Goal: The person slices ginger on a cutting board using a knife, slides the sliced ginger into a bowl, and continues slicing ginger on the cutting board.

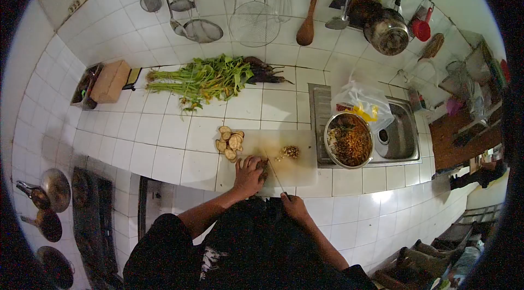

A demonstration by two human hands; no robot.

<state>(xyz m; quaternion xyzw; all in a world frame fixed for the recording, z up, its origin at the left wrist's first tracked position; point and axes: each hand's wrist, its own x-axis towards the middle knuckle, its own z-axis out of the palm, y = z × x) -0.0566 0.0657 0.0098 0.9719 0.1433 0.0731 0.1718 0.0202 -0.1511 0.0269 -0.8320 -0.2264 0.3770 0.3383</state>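
Observation:
My left hand presses its fingers down on a brownish vegetable lying on the pale cutting board. Its exact kind is hard to make out, as the fingers cover much of it. In my right hand is the handle of a knife, whose thin blade slants up across the board beside the vegetable. Pale round slices are heaped at the board's left edge, partly over the tiles. Right of the blade sits a small pile of chopped brown-and-white bits.
Leafy greens and dark eggplants lie at the back of the tiled counter. A bowl of mixed food stands by the sink, near a plastic bag. Utensils, including a wooden spoon, hang on the wall.

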